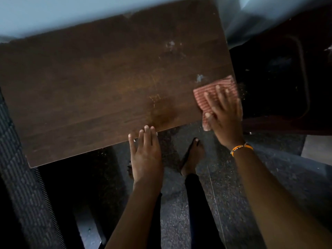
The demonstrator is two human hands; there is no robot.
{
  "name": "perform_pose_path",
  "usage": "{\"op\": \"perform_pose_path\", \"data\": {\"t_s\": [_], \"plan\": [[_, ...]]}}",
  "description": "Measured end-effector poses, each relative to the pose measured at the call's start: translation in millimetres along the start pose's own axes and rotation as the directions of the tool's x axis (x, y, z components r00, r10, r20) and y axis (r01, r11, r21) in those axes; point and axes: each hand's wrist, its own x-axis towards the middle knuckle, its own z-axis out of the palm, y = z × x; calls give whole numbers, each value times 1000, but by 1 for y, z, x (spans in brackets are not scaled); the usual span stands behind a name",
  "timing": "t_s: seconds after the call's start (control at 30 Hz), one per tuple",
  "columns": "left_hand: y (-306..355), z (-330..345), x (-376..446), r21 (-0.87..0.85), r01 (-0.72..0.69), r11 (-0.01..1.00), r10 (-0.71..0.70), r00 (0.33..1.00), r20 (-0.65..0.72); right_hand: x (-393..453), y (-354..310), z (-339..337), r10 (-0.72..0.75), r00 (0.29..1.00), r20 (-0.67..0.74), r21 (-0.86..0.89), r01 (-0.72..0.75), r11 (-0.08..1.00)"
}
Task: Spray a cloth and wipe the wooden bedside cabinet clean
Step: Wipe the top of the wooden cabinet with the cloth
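Note:
The wooden bedside cabinet (100, 83) fills the upper middle of the head view, seen from above, its brown top marked with pale smudges and a worn patch near the front edge. A red-and-white striped cloth (212, 90) lies at the top's front right corner, part of it hanging past the edge. My right hand (224, 114) presses flat on the cloth with fingers spread. My left hand (146, 151) rests its fingertips on the cabinet's front edge and holds nothing. No spray bottle is in view.
A pale wall (71, 13) runs behind the cabinet. A dark piece of furniture (280, 78) stands close on the right. A grey patterned mattress or cushion (21, 177) borders the left. My bare feet (192, 157) stand on the speckled dark floor below the front edge.

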Motion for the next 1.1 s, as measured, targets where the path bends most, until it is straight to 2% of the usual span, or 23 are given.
{"op": "perform_pose_path", "data": {"t_s": [0.1,0.17,0.23,0.3,0.4,0.53,0.63,0.7,0.83,0.97,1.03,1.1], "plan": [[0,0,-1,-11,3,1000,-3,1000,13,0,-13,6,270,960,-68,29,-269,963],[-2,1,-1,-29,-3,1000,3,1000,0,-4,-39,16,329,940,-86,44,-327,944],[-3,3,2,-44,-15,999,14,1000,-22,-11,-66,24,224,973,-61,19,-223,975],[-5,4,3,-72,-30,997,26,998,-53,-15,-92,32,19,1000,-24,-35,-19,999],[-4,5,0,-117,-13,993,6,998,-66,-6,-129,40,-214,976,37,-38,215,976],[14,0,-6,-112,85,990,-78,995,68,16,-125,38,-338,940,51,-109,342,933],[29,-10,-5,-131,136,982,-125,989,84,33,-99,29,-472,879,61,-197,474,858],[36,-16,1,-121,129,984,-122,990,67,48,-84,20,-484,872,68,-216,487,846],[39,-22,17,-56,96,994,-92,993,75,73,-46,1,-320,946,61,-181,325,928],[38,-31,28,-46,90,995,-85,992,94,77,-17,-13,-27,1000,8,-127,28,991],[36,-35,31,-75,94,993,-85,990,112,68,-13,-12,148,988,-40,-93,-152,984],[33,-34,31,-76,91,993,-84,992,97,55,-22,-4,347,934,-83,-44,-351,935]]}}
